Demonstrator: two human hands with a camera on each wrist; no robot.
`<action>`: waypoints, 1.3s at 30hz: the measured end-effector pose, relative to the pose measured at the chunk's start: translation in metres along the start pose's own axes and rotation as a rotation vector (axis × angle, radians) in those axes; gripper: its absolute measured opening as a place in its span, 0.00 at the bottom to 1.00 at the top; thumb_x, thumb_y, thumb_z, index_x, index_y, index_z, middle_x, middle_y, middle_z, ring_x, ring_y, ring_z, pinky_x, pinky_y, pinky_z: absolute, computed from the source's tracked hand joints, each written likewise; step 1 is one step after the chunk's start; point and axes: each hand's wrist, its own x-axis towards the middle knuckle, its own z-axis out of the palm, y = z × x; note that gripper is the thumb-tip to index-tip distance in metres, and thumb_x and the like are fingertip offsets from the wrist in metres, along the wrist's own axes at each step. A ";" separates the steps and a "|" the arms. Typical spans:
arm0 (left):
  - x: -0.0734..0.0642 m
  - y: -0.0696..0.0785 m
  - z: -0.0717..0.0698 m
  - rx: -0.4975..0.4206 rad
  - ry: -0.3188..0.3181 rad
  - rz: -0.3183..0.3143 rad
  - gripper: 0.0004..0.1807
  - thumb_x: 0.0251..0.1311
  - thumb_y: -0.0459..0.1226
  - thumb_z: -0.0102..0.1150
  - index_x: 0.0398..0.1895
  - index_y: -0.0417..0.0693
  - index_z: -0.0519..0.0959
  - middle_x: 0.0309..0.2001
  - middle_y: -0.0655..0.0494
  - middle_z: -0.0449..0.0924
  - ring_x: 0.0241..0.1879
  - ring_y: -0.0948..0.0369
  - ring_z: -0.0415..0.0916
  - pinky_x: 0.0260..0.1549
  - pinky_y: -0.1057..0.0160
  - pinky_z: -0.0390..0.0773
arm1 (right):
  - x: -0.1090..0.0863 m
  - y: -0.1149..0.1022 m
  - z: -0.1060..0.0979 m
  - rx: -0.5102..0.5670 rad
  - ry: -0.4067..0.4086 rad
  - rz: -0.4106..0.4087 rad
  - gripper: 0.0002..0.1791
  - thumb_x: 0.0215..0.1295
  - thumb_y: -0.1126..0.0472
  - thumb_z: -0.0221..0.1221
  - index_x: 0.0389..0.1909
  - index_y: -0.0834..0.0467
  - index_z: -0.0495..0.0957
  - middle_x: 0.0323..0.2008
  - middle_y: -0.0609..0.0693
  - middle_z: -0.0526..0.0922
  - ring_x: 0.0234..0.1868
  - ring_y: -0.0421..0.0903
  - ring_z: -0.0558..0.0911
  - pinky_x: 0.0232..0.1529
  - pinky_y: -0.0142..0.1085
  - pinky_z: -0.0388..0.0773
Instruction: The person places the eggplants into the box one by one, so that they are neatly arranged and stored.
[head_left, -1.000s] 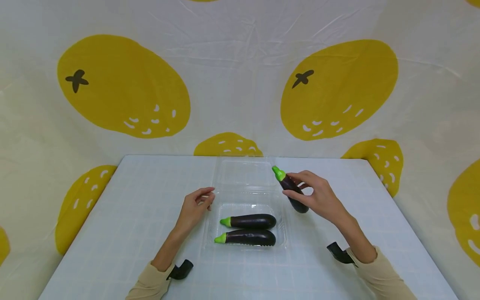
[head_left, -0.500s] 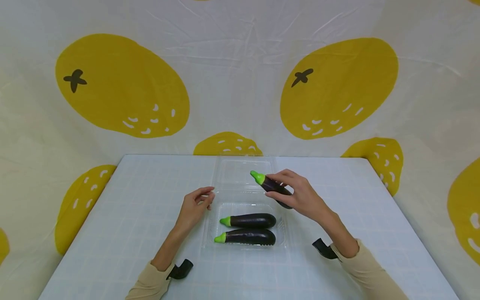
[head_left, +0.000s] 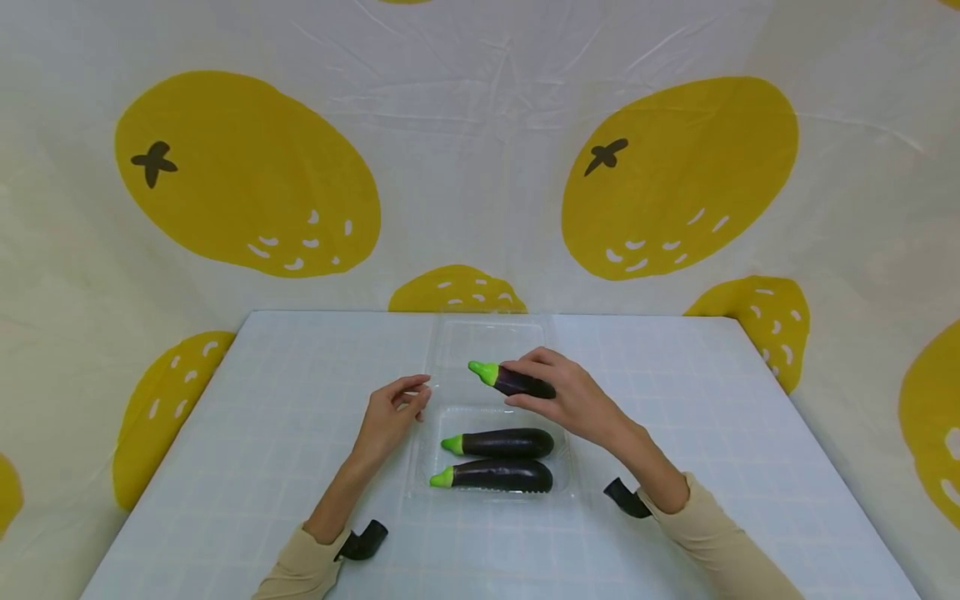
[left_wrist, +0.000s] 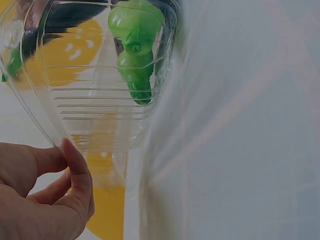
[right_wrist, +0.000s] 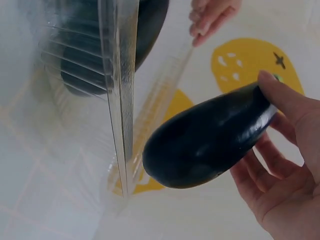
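Note:
My right hand [head_left: 573,396] grips a dark purple eggplant [head_left: 521,382] with a bright green cap, holding it above the hinge area of a clear plastic clamshell container [head_left: 564,479]. The eggplant's cap points left; its rounded end shows large in the right wrist view, beside the container's edge. Two more eggplants lie side by side in the container's base, a rear one [head_left: 506,442] and a front one [head_left: 501,475], caps to the left. At the container's left side, my left hand [left_wrist: 55,195] pinches the rim between thumb and forefinger.
The container's open lid [head_left: 491,343] lies flat behind its base, near the far edge of the table. A pale checked cloth covers the table [head_left: 300,367]. A curtain [head_left: 472,167] with large yellow fruit prints hangs behind and around it.
My right hand has carried the eggplant leftward, from right of the container to over it, and turned it closer to level. My left hand has stayed at the rim.

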 end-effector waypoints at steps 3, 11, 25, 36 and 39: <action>0.007 -0.017 0.001 0.000 0.010 0.008 0.17 0.71 0.31 0.61 0.59 0.29 0.79 0.47 0.33 0.83 0.37 0.41 0.80 0.33 0.65 0.80 | 0.003 -0.002 0.004 -0.023 -0.022 -0.004 0.25 0.62 0.57 0.73 0.60 0.54 0.84 0.48 0.50 0.81 0.44 0.44 0.79 0.43 0.36 0.83; 0.017 -0.039 0.004 0.015 0.024 -0.029 0.19 0.72 0.32 0.61 0.62 0.30 0.78 0.49 0.31 0.82 0.38 0.40 0.80 0.34 0.63 0.81 | 0.010 -0.001 0.015 -0.067 -0.130 -0.003 0.24 0.63 0.54 0.72 0.60 0.55 0.84 0.48 0.48 0.82 0.45 0.44 0.79 0.47 0.36 0.82; 0.016 -0.044 0.002 0.025 0.027 0.011 0.18 0.71 0.36 0.63 0.60 0.37 0.81 0.46 0.40 0.85 0.32 0.55 0.80 0.33 0.69 0.80 | 0.018 0.005 0.029 -0.164 -0.280 0.005 0.23 0.64 0.55 0.72 0.58 0.57 0.83 0.49 0.51 0.83 0.43 0.45 0.81 0.45 0.38 0.83; 0.016 -0.043 0.002 0.007 0.027 0.011 0.19 0.71 0.36 0.64 0.60 0.36 0.81 0.47 0.37 0.84 0.32 0.55 0.80 0.33 0.64 0.81 | 0.018 0.009 0.038 -0.165 -0.316 0.026 0.20 0.63 0.55 0.72 0.54 0.57 0.82 0.49 0.50 0.85 0.46 0.45 0.81 0.49 0.40 0.83; 0.015 -0.040 0.003 0.004 0.026 0.000 0.19 0.71 0.35 0.63 0.61 0.34 0.79 0.48 0.35 0.83 0.35 0.46 0.81 0.34 0.63 0.81 | 0.019 0.010 0.040 -0.185 -0.322 0.014 0.20 0.63 0.55 0.73 0.53 0.57 0.84 0.48 0.49 0.86 0.46 0.45 0.81 0.49 0.40 0.82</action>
